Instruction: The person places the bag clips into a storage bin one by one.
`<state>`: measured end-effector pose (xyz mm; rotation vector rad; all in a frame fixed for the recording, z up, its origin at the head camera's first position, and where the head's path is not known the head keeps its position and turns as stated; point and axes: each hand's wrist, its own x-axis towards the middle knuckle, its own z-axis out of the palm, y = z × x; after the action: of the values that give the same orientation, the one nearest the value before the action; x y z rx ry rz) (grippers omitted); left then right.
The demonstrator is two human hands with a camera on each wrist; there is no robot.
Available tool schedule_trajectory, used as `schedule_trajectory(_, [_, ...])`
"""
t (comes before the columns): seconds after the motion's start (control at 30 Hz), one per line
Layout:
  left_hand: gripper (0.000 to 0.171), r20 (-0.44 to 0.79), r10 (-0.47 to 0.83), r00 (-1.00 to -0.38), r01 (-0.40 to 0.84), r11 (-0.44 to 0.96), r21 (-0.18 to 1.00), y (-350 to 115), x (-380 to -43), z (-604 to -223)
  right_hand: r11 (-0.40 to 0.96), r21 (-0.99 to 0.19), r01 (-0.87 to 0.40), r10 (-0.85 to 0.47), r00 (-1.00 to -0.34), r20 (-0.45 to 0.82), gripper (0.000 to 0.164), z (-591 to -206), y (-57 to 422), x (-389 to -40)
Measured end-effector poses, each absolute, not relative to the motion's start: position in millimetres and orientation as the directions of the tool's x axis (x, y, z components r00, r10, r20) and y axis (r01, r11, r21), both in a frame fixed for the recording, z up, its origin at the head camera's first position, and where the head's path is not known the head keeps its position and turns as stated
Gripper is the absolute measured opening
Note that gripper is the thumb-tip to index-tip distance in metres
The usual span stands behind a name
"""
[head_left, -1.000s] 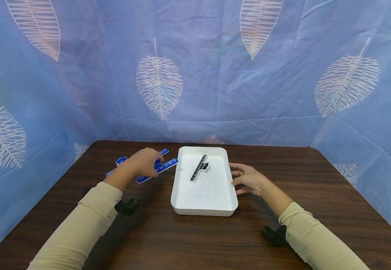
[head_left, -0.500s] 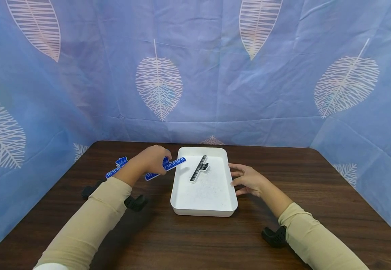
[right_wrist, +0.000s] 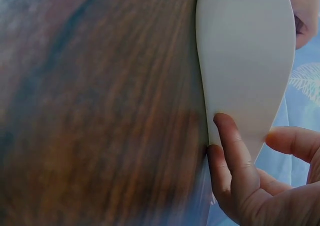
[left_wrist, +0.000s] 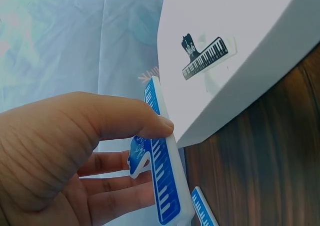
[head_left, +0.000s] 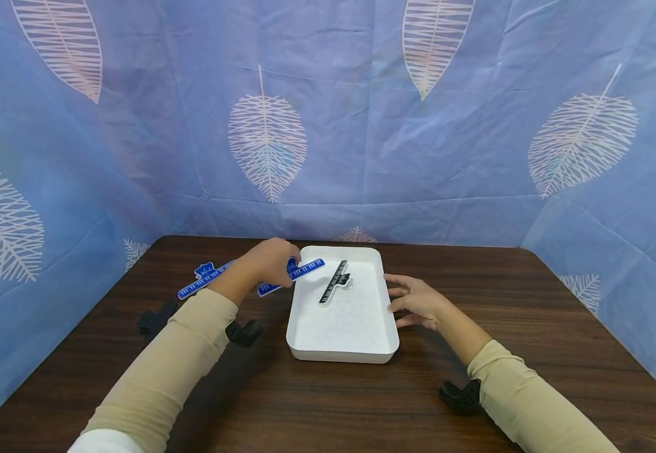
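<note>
My left hand point(head_left: 271, 261) grips a blue clip point(left_wrist: 163, 178) with a piano-key pattern, thumb on one side and fingers behind it. One end of the clip overlaps the left rim of a white tray point(head_left: 342, 357) in the head view. Inside the tray lies a black-and-white clip point(head_left: 333, 283) of the same keyboard design. Against the tray's right wall rests my right hand point(head_left: 418, 304), its fingers spread and touching the outside, the thumb at the rim in the right wrist view.
Another blue clip point(head_left: 206, 277) lies on the dark wooden table point(head_left: 328, 402), partly behind the left forearm. Blue cloth point(head_left: 328, 157) with white leaf prints hangs behind the table and along both sides.
My left hand has carried the blue clip to the right, from left of the tray to over its left rim. The right hand has stayed at the tray's right side.
</note>
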<state>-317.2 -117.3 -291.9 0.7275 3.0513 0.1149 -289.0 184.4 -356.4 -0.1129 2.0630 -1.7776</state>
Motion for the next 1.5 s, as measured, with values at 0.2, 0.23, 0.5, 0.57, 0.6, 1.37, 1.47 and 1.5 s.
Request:
schedule_trajectory(0.2, [0.049,0.000,0.445,-0.896,0.444,0.894,0.057,-107,-323,-292,0.184,-0.962,0.203,-0.322,-0.912,-0.254,0.076,-356,185,-289])
schedule_trajectory(0.23, [0.050,-0.001,0.445,-0.896,0.444,0.894,0.055,-105,-323,-292,0.184,-0.962,0.203,-0.321,-0.912,-0.254,0.076,-356,185,-289])
schedule_trajectory(0.5, [0.051,-0.013,0.450,-0.893,0.449,0.893,0.036,-92,-329,-294,0.182,-0.960,0.213,-0.316,-0.912,-0.263,0.076,-360,185,-290])
schedule_trajectory(0.57, [0.051,-0.008,0.450,-0.893,0.450,0.892,0.042,-89,-331,-296,0.182,-0.960,0.213,-0.315,-0.912,-0.263,0.076,-360,185,-289])
schedule_trajectory(0.6, [0.052,-0.006,0.448,-0.894,0.447,0.893,0.047,-88,-333,-297,0.182,-0.960,0.213,-0.315,-0.912,-0.262,0.076,-360,185,-289])
schedule_trajectory(1.37, [0.049,-0.062,0.347,-0.936,0.333,0.928,0.165,-62,-352,-307,0.166,-0.964,0.208,-0.324,-0.912,-0.252,0.075,-361,186,-287])
schedule_trajectory(1.47, [0.050,-0.081,0.336,-0.938,0.316,0.929,0.193,-59,-353,-307,0.169,-0.964,0.203,-0.319,-0.914,-0.249,0.075,-360,186,-288])
schedule_trajectory(1.5, [0.050,-0.087,0.330,-0.940,0.307,0.930,0.202,-58,-353,-308,0.169,-0.964,0.203,-0.317,-0.916,-0.248,0.075,-360,186,-288])
